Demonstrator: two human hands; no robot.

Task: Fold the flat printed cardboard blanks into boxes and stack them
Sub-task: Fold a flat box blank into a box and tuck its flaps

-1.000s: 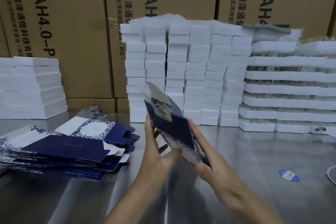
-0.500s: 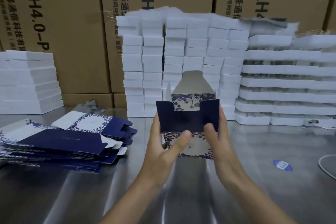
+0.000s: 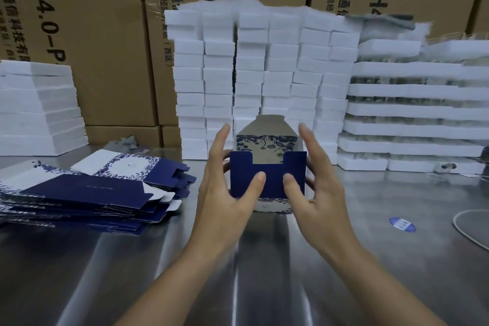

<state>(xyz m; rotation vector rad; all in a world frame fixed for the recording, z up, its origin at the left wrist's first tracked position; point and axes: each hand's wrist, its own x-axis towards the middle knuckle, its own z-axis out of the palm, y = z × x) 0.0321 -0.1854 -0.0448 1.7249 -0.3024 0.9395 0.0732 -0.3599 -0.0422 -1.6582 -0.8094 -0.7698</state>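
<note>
Steel tabletop carries a half-formed box, upright at centre, with a navy front panel, blue floral sides and a grey flap raised behind. The left hand and right hand clamp it, thumbs on the front, fingers spread along the sides. Flat blanks lie stacked at left; white foam stacks and brown cartons rise behind; a blue sticker lies right.

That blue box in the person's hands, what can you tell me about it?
The box is thin printed cardboard, half folded and held upright above the steel table. Its near flap is plain navy with a notched top edge; behind it rises a grey unprinted flap with a blue floral band. The left hand and right hand grip its sides, thumbs pressing on the navy flap.
</note>
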